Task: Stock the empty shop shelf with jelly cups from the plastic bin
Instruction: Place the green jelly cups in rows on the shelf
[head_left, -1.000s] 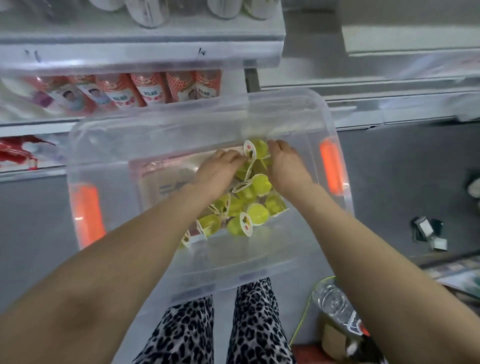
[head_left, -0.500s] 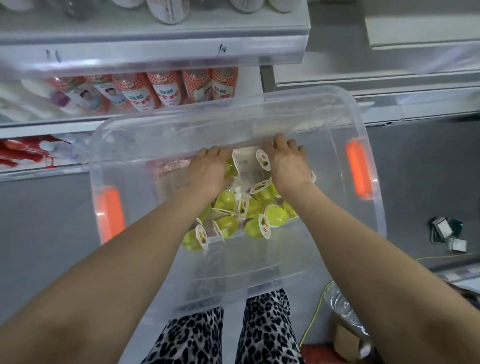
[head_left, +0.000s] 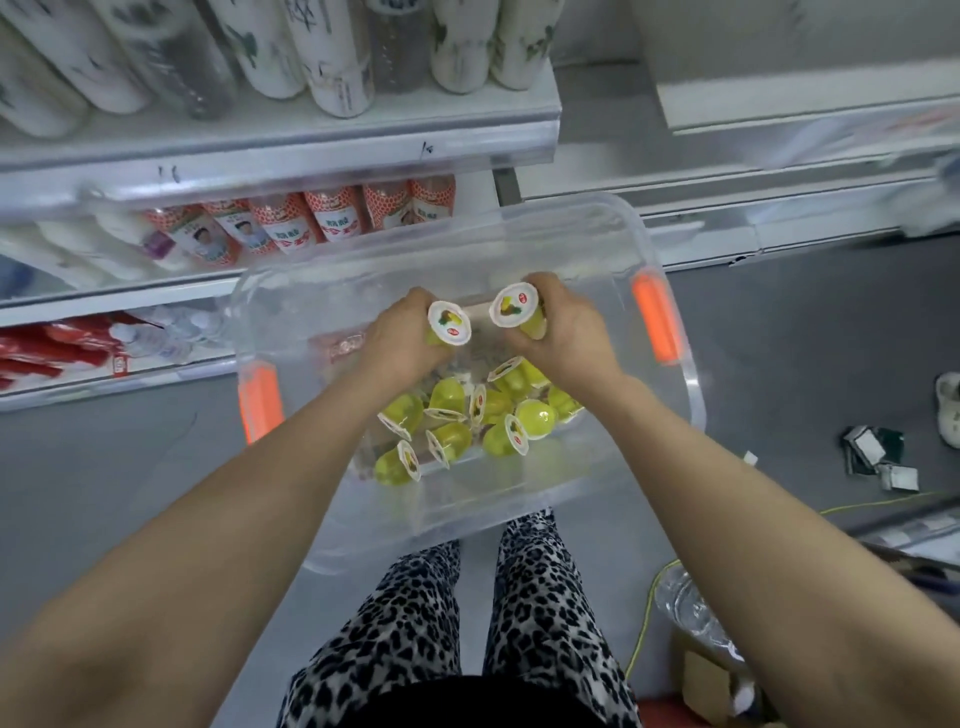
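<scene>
Our left hand (head_left: 408, 340) was curled round one jelly cup (head_left: 449, 323), its printed lid turned up towards us. Our right hand (head_left: 569, 332) gripped a second cup (head_left: 516, 305) the same way, lid up and its yellow-green body wedged in the fingers. Both hands were over the far half of the clear plastic bin (head_left: 693, 400), close together but not touching. Below them the remaining jelly cups (head_left: 467, 423) lay in a loose heap on the bin's bottom, tipped on their sides at all angles. The bin had an orange latch (head_left: 655, 317) on its right end and another latch (head_left: 258, 400) on its left. It sat between our leopard-print trousers (head_left: 540, 597) and the shelving. Behind it a shelf (head_left: 291, 150) carried white bottles (head_left: 332, 52), with red-labelled bottles (head_left: 332, 218) on the level beneath. A pale shelf (head_left: 779, 109) stood off to the right, beyond the bin
</scene>
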